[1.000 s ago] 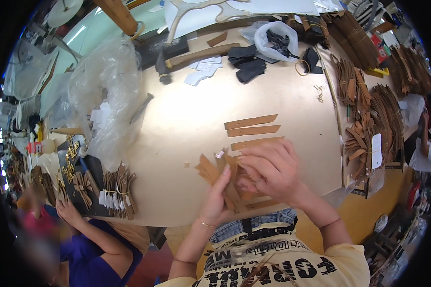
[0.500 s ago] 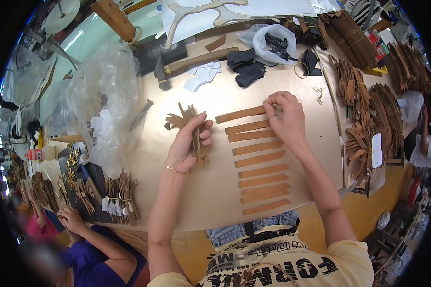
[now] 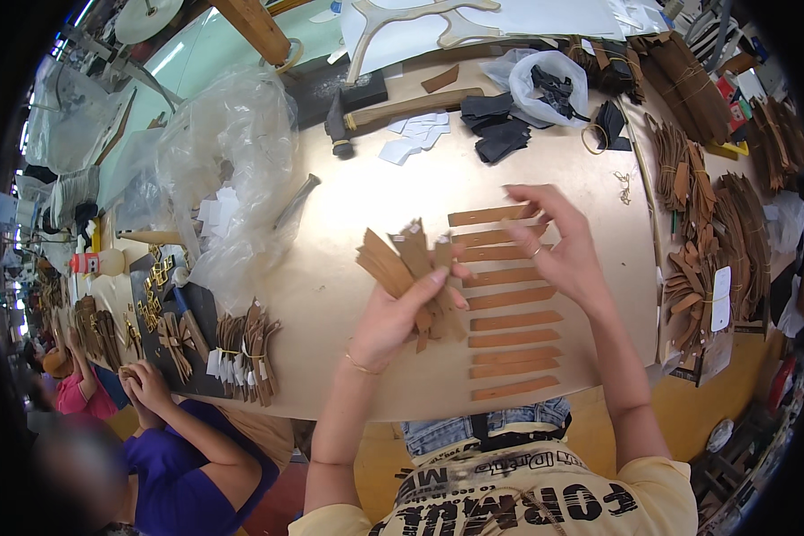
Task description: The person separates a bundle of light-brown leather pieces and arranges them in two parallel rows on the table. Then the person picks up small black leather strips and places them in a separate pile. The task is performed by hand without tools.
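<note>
My left hand [image 3: 400,314] is closed around a fanned bunch of brown leather strips [image 3: 413,252], held a little above the table, left of a laid-out column. That column consists of several flat leather strips [image 3: 511,339] lying roughly parallel, one below another, with pointed right ends where these show. Over the right end of the uppermost strips hovers my right hand [image 3: 565,246], its thumb and index finger spread apart, with nothing visible between them. It partly hides the ends of the upper strips.
A hammer [image 3: 411,109], white paper pieces [image 3: 417,134] and black pieces [image 3: 500,134] lie beyond my hands. Crumpled clear plastic [image 3: 232,161] is at left; bundled leather strips [image 3: 688,290] stand at right. A co-worker in purple [image 3: 205,469] sits at lower left.
My left hand has moved right with its bunch, toward the column. The fingers of my right hand have come off the uppermost strip and spread. The whole view has shifted slightly.
</note>
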`<state>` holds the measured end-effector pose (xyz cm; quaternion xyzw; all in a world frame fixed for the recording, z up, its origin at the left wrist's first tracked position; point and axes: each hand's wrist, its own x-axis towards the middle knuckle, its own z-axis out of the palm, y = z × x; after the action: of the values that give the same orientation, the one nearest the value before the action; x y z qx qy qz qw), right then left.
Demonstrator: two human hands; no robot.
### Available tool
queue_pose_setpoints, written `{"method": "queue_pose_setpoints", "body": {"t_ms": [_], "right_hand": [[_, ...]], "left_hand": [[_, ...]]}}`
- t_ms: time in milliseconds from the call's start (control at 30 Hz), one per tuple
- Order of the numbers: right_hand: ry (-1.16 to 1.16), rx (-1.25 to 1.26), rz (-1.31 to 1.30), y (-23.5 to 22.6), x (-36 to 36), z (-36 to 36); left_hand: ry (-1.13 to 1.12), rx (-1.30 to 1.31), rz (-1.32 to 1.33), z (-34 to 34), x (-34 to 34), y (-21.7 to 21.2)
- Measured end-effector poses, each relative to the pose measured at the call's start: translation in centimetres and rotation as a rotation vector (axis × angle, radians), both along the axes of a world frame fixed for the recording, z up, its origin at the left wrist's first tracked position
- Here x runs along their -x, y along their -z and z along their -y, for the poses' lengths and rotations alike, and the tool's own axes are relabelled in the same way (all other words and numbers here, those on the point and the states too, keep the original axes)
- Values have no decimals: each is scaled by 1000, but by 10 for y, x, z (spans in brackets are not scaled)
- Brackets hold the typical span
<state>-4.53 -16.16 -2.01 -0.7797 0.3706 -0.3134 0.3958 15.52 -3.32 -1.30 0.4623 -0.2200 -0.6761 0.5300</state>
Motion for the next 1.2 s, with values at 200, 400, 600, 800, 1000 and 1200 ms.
{"method": "queue_pose_setpoints", "body": {"t_ms": [200,400,600,800,1000,1200], "right_hand": [[-387,-290,112,-28,-12,-6],[-534,-105,85,-36,-15,-6],[-346,26,80,-34,-20,15],[-106,-234,-187,-10,-18,57],[50,-219,-347,17,-3,68],[164,-213,-348,23,10,60]], "left_hand": [[75,8,-24,-2,16,-3],[218,30,-735,1,-2,9],[161,-98,-162,16,-18,6],[82,-123,-297,51,-51,27],[-57,-150,-264,49,-56,38],[-145,-120,-264,19,-57,35]]}}
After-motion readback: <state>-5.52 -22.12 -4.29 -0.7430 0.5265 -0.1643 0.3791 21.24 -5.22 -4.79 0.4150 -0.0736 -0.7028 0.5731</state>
